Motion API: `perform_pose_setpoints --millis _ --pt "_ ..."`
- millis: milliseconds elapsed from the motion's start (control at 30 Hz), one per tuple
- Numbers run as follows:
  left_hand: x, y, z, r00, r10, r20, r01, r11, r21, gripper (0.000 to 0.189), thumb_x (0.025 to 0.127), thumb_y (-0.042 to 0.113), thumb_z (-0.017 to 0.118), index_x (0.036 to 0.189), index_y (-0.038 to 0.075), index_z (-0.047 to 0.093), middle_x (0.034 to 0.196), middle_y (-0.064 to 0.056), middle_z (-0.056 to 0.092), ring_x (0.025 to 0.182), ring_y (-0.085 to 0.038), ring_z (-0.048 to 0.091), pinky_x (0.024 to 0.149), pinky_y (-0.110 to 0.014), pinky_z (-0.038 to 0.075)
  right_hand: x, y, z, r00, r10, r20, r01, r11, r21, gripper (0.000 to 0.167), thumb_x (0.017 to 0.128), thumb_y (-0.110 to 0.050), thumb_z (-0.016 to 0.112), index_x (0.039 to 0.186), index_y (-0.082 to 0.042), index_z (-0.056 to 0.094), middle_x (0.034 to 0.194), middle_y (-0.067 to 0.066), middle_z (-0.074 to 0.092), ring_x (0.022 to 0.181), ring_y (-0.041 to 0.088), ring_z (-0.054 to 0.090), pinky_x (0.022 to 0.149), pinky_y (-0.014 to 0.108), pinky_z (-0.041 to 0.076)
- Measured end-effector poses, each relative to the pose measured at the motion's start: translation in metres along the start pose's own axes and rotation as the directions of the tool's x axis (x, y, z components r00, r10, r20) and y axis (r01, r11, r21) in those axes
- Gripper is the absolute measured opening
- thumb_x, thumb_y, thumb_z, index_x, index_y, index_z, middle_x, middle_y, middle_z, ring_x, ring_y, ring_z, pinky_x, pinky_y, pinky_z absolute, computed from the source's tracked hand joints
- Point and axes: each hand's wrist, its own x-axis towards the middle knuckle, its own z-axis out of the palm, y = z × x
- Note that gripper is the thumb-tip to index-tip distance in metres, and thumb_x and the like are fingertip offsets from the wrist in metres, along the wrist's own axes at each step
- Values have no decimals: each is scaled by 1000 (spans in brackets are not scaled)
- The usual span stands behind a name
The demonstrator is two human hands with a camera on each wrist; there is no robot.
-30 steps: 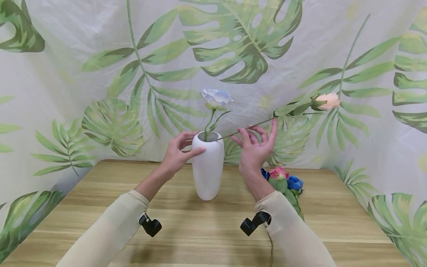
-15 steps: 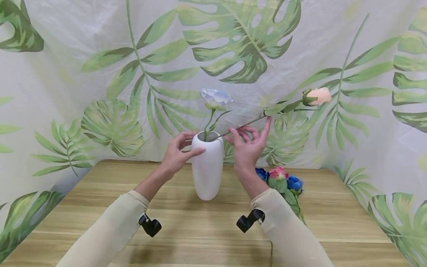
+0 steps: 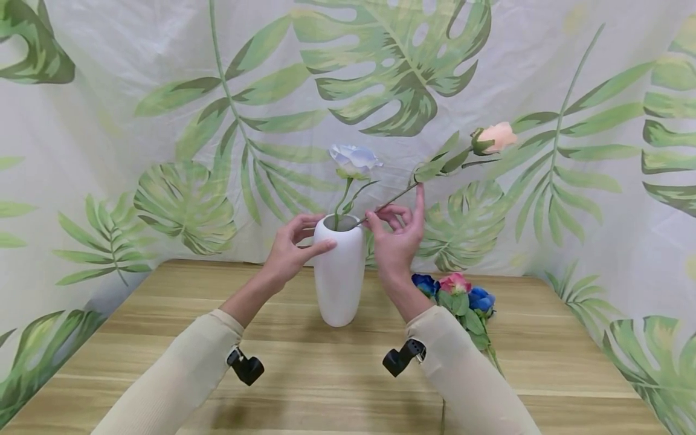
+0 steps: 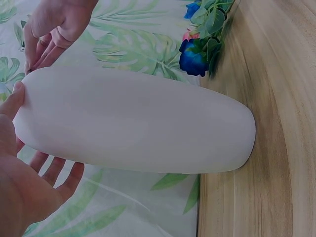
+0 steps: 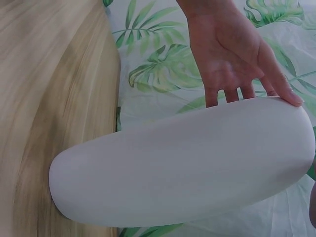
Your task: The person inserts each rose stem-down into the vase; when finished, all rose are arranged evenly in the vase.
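Note:
A tall white vase (image 3: 339, 278) stands upright on the table, a pale blue-white flower (image 3: 354, 161) rising from its mouth. My left hand (image 3: 292, 248) grips the vase near the rim, thumb in front and fingers round the back; the left wrist view shows that grip on the vase (image 4: 133, 121) closer up. Between thumb and fingers, my right hand (image 3: 399, 237) pinches the stem of a peach rose (image 3: 496, 138). The rose slants up to the right, and its stem's lower end passes into the vase mouth. One right finger extends up along the stem.
On the wooden table (image 3: 304, 374), right of the vase, lie several flowers: a dark blue one (image 3: 426, 284), a pink one (image 3: 454, 282) and a blue one (image 3: 481, 299). A leaf-patterned cloth (image 3: 261, 90) hangs behind the table.
My right hand has moved left toward the vase with the peach rose, whose bloom has shifted left and risen, so the stem stands steeper. The left hand and vase have stayed put.

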Motion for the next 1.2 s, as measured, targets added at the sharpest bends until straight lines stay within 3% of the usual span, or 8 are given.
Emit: perform_pose_setpoints --millis 267,533,700,967,1200 --pt "1 0 0 1000 7 3 -7 1000 1 52 91 1 76 137 -6 54 148 -21 54 131 -37 57 97 -51 55 0 -2 1 997 31 75 -26 998 -58 108 83 17 76 167 -10 13 125 13 60 89 14 70 83 34 62" --pt "1 0 0 1000 11 1 -11 1000 -3 52 91 0 76 138 -6 55 147 -21 54 130 -37 58 95 -47 57 3 -2 -1 993 -20 120 31 995 -95 112 80 20 77 167 -15 15 117 22 57 98 29 73 85 34 62" --pt "2 0 0 1000 13 2 -13 1000 -4 51 91 0 76 137 -5 56 146 -18 56 130 -36 58 95 -48 57 5 0 0 987 -47 152 61 994 -88 110 80 19 78 167 -14 18 117 19 58 93 27 74 87 36 62" --pt "2 0 -1 1000 7 5 -7 1000 -7 49 91 1 77 137 -3 57 146 -16 56 131 -35 58 95 -48 57 4 1 0 968 -65 243 112 976 -185 105 81 13 81 165 -9 23 117 15 61 89 31 75 89 34 61" --pt "1 -2 0 1000 12 5 -12 1000 -8 49 91 0 77 136 -3 57 146 -16 57 130 -36 58 94 -46 57 2 2 -1 948 -119 294 184 961 -207 93 86 14 76 163 -5 27 115 26 64 91 41 73 92 39 60"
